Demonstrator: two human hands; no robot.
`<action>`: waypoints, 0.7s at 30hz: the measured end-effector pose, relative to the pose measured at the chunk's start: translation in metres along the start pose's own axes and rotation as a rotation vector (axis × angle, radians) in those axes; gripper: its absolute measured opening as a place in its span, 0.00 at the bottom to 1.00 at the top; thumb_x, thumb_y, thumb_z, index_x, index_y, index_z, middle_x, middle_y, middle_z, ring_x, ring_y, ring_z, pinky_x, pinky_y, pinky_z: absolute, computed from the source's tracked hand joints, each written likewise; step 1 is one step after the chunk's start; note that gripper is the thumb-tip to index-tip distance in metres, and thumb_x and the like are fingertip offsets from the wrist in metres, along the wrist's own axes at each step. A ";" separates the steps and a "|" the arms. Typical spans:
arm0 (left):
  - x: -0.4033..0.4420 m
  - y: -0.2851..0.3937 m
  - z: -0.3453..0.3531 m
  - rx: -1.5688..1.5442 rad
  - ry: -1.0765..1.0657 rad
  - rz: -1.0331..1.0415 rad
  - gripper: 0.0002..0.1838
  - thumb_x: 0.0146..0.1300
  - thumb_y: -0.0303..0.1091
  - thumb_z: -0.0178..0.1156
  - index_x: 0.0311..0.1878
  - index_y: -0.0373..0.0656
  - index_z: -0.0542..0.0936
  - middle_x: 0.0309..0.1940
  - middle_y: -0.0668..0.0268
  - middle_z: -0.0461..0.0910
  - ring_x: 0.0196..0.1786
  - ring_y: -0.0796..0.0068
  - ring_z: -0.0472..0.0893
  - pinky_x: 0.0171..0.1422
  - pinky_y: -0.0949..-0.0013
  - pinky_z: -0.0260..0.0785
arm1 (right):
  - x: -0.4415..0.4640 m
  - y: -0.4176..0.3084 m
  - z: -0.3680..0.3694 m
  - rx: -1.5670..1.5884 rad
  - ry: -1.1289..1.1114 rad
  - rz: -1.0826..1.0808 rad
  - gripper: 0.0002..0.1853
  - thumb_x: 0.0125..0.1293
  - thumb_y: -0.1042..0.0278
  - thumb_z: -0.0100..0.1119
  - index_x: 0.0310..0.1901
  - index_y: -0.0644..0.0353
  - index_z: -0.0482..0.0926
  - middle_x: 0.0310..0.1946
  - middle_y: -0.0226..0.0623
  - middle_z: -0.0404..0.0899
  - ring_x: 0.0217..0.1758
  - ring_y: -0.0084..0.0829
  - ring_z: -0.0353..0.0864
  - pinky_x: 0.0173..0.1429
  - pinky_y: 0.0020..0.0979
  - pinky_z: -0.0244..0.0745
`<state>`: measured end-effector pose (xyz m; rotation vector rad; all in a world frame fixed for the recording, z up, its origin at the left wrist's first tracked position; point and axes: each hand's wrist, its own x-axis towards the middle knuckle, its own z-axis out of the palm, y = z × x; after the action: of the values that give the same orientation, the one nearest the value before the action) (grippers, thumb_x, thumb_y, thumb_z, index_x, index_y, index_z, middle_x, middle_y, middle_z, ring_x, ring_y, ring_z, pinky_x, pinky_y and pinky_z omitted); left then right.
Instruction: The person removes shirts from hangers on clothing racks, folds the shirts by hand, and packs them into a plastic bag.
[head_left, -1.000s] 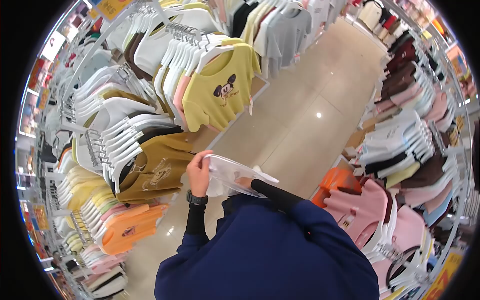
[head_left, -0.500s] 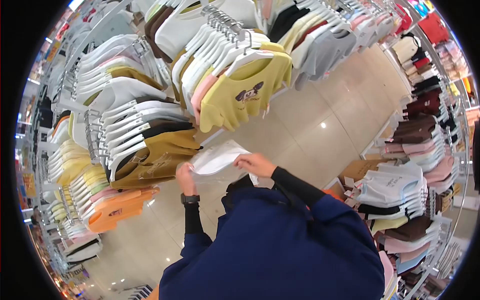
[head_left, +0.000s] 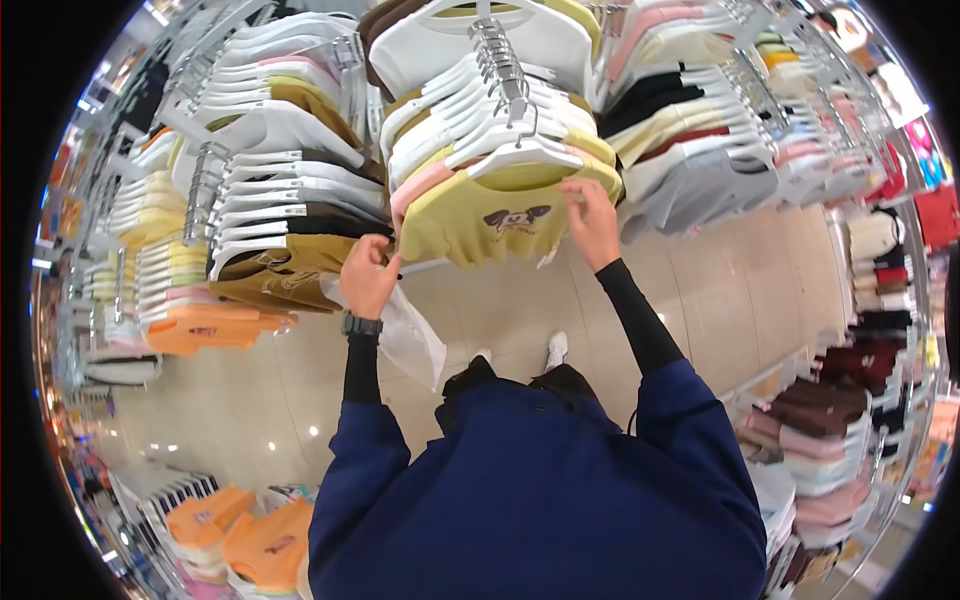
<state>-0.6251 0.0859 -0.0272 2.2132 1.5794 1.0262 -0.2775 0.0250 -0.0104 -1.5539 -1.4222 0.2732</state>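
Observation:
A yellow T-shirt [head_left: 450, 215] with a dark cartoon print hangs at the front of the middle row, on a white hanger [head_left: 515, 157]. My right hand [head_left: 597, 228] is at its right shoulder, with fingers curved and a little apart, fingertips against the fabric. Beside its left sleeve is my left hand [head_left: 368, 280], a dark watch on the wrist. From that hand hangs a thin white sheet-like piece [head_left: 412, 340], cloth or plastic, I cannot tell which. Part of it is hidden behind the hand. A brown shirt [head_left: 290, 272] hangs just left of this hand.
Rows of hung shirts crowd the left and far sides, with grey shirts [head_left: 700, 185] to the right of the yellow one. Another rack holds dark shirts [head_left: 825, 395] at the right. Orange shirts [head_left: 270, 545] stand at the lower left. Tiled floor [head_left: 490, 310] lies between.
My right hand has let go of the white piece and moved up to the yellow T-shirt. The white piece now hangs from my left hand. My view has turned toward the middle row.

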 end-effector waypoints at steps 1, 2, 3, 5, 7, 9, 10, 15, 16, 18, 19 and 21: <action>0.007 0.008 0.010 0.053 -0.001 -0.010 0.10 0.54 0.38 0.66 0.38 0.48 0.78 0.28 0.65 0.75 0.31 0.58 0.77 0.34 0.59 0.68 | 0.008 0.004 -0.002 -0.084 0.030 -0.136 0.10 0.63 0.80 0.54 0.46 0.64 0.77 0.49 0.40 0.79 0.55 0.37 0.77 0.56 0.33 0.72; 0.013 0.012 0.023 0.106 -0.004 -0.025 0.13 0.53 0.35 0.66 0.42 0.50 0.78 0.31 0.65 0.75 0.34 0.58 0.78 0.36 0.59 0.69 | 0.022 0.008 -0.002 -0.093 0.064 -0.253 0.16 0.59 0.80 0.56 0.50 0.63 0.75 0.53 0.42 0.75 0.60 0.43 0.71 0.61 0.37 0.68; 0.020 0.013 0.035 0.161 -0.006 -0.041 0.17 0.51 0.33 0.65 0.46 0.52 0.77 0.34 0.66 0.74 0.36 0.59 0.78 0.37 0.58 0.70 | 0.034 0.010 0.000 -0.067 0.038 -0.261 0.16 0.59 0.80 0.57 0.50 0.63 0.74 0.52 0.42 0.75 0.59 0.43 0.72 0.61 0.37 0.67; 0.028 -0.004 0.054 0.163 -0.033 0.023 0.22 0.48 0.26 0.59 0.49 0.55 0.76 0.37 0.66 0.73 0.38 0.58 0.78 0.39 0.57 0.71 | 0.050 0.014 0.004 -0.018 -0.011 -0.270 0.17 0.59 0.79 0.57 0.52 0.63 0.73 0.51 0.42 0.75 0.57 0.44 0.73 0.61 0.38 0.67; 0.029 -0.010 0.064 0.147 -0.073 -0.037 0.27 0.46 0.23 0.55 0.54 0.51 0.75 0.39 0.63 0.73 0.42 0.56 0.77 0.44 0.57 0.71 | 0.059 0.027 0.015 0.087 -0.125 -0.229 0.21 0.59 0.77 0.59 0.55 0.63 0.72 0.51 0.44 0.75 0.57 0.44 0.72 0.62 0.39 0.66; 0.021 -0.025 0.075 0.060 -0.067 0.012 0.28 0.46 0.23 0.55 0.55 0.49 0.74 0.39 0.62 0.73 0.44 0.55 0.76 0.48 0.59 0.70 | 0.059 0.034 0.019 0.065 -0.148 -0.281 0.22 0.59 0.76 0.60 0.56 0.63 0.72 0.50 0.45 0.75 0.56 0.44 0.73 0.62 0.40 0.66; 0.016 -0.026 0.079 0.037 -0.093 -0.029 0.26 0.46 0.23 0.55 0.54 0.44 0.76 0.39 0.59 0.73 0.46 0.54 0.75 0.51 0.60 0.69 | 0.058 0.037 0.020 0.071 -0.161 -0.294 0.22 0.60 0.71 0.62 0.56 0.63 0.72 0.51 0.46 0.76 0.56 0.44 0.74 0.61 0.41 0.66; -0.015 -0.021 0.075 0.031 -0.136 -0.096 0.19 0.47 0.23 0.55 0.46 0.39 0.79 0.40 0.57 0.74 0.46 0.53 0.76 0.50 0.59 0.69 | 0.053 0.047 0.018 -0.004 -0.258 -0.318 0.21 0.63 0.61 0.61 0.55 0.60 0.73 0.50 0.45 0.78 0.56 0.44 0.74 0.59 0.43 0.65; -0.019 -0.021 0.075 0.020 -0.134 -0.098 0.19 0.47 0.24 0.56 0.46 0.39 0.79 0.40 0.57 0.74 0.46 0.53 0.76 0.50 0.59 0.69 | 0.053 0.047 0.017 -0.008 -0.272 -0.317 0.20 0.63 0.60 0.61 0.54 0.59 0.73 0.48 0.44 0.78 0.54 0.44 0.75 0.57 0.44 0.66; -0.023 -0.012 0.071 -0.014 -0.120 -0.076 0.17 0.48 0.26 0.58 0.45 0.39 0.79 0.40 0.57 0.74 0.46 0.53 0.76 0.50 0.59 0.69 | 0.054 0.049 0.014 -0.013 -0.309 -0.308 0.19 0.64 0.58 0.60 0.53 0.58 0.74 0.45 0.43 0.80 0.52 0.44 0.76 0.55 0.44 0.66; -0.024 0.005 0.062 -0.034 -0.107 -0.054 0.16 0.50 0.28 0.60 0.45 0.38 0.80 0.40 0.57 0.74 0.46 0.53 0.76 0.49 0.59 0.70 | 0.055 0.051 0.014 -0.012 -0.333 -0.300 0.19 0.65 0.57 0.59 0.53 0.59 0.74 0.44 0.44 0.80 0.51 0.44 0.77 0.55 0.45 0.67; -0.026 0.017 0.053 -0.044 -0.091 -0.038 0.15 0.53 0.32 0.63 0.44 0.38 0.80 0.40 0.57 0.75 0.45 0.54 0.77 0.48 0.59 0.70 | 0.057 0.053 0.012 0.006 -0.368 -0.279 0.19 0.66 0.56 0.59 0.52 0.59 0.75 0.43 0.44 0.80 0.51 0.45 0.77 0.55 0.46 0.67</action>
<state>-0.5819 0.0666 -0.0668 2.1597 1.5391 0.9265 -0.2358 0.0884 -0.0320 -1.3223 -1.9013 0.4082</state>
